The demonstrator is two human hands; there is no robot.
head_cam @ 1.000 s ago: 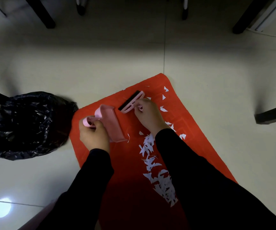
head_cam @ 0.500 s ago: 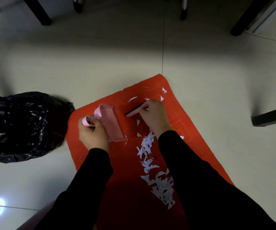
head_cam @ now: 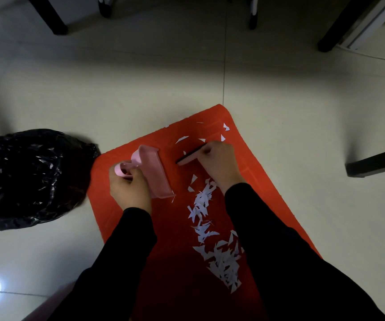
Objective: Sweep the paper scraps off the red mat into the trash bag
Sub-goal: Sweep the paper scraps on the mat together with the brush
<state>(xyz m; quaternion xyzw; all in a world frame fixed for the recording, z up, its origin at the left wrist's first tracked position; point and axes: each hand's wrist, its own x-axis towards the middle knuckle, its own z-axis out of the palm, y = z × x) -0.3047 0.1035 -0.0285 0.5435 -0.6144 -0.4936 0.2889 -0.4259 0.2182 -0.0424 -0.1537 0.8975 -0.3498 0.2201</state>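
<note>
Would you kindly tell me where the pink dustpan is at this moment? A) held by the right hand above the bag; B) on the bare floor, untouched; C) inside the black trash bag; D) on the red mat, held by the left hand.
D: the left hand grips the handle of the pink dustpan, which sits on the red mat; the right hand holds the brush.

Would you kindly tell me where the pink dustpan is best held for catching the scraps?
By its looped handle, from the trash bag side, as the left hand holds it. The handle juts out away from the paper scraps, so the hand likely stays clear of the sweep.
</note>
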